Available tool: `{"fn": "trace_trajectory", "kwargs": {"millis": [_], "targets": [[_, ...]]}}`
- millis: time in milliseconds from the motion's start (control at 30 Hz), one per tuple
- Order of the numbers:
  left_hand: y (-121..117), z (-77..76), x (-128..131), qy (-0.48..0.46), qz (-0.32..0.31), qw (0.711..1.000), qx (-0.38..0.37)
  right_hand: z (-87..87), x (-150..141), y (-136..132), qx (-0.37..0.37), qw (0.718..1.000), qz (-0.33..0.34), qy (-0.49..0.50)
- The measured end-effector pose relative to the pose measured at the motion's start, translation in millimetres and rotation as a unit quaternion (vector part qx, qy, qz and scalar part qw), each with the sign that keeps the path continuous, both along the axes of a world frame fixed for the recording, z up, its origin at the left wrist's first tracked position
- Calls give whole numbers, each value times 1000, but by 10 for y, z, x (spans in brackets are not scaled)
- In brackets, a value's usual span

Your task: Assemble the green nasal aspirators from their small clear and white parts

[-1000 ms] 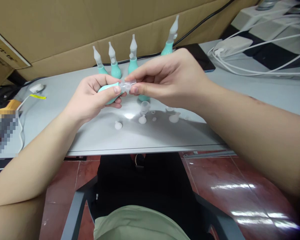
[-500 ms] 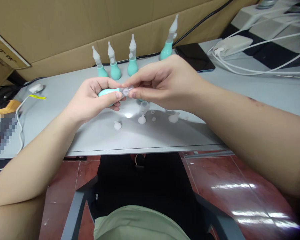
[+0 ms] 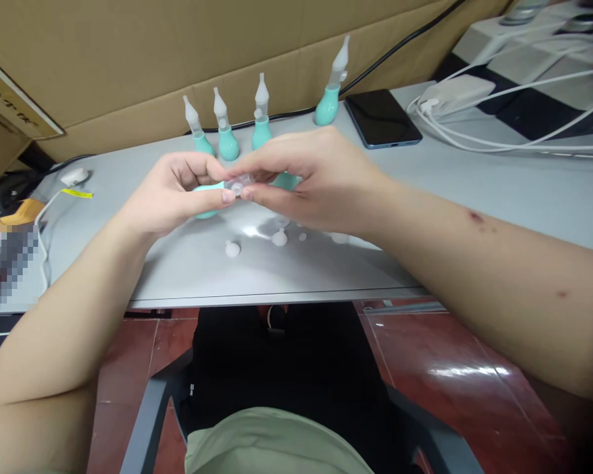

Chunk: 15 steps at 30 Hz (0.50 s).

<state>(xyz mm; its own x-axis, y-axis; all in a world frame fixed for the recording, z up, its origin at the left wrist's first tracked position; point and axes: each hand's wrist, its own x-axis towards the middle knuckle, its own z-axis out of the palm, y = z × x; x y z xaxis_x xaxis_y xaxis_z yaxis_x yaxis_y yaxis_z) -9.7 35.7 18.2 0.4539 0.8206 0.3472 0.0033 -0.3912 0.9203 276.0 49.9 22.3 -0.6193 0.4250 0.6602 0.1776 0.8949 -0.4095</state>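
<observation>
Nasal aspirator (image 3: 220,185), just left of the frame's centre: I see it nearly level, a mint-green bulb (image 3: 207,214) joined to a clear, colourless tube (image 3: 244,179) with a small round port (image 3: 236,189). My left hand (image 3: 165,191) grasps the bulb, partly hiding it; my right hand (image 3: 316,181) pinches the tube's right end. Four aspirators (image 3: 228,145) with white nozzles (image 3: 261,91) stand at upper middle.
</observation>
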Motion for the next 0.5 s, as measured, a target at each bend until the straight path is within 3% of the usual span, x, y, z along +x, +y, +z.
{"fn": "trace_trajectory", "kwargs": {"millis": [100,167,267,367,500], "targets": [[38,12,-27,-5,15,1000,0,41,24,-74,95,994,-52,26],[70,10,-35,-3,21,1000,-1,71,48,-147,121,991,-42,24],[114,-5,-40,-3,30,999,18,71,37,-257,141,985,29,-97],[127,-23,-40,24,46,998,29,4,-42,-335,183,954,58,-231],[112,-43,-35,64,61,996,17,-85,-129,-374,217,934,59,-279]]}}
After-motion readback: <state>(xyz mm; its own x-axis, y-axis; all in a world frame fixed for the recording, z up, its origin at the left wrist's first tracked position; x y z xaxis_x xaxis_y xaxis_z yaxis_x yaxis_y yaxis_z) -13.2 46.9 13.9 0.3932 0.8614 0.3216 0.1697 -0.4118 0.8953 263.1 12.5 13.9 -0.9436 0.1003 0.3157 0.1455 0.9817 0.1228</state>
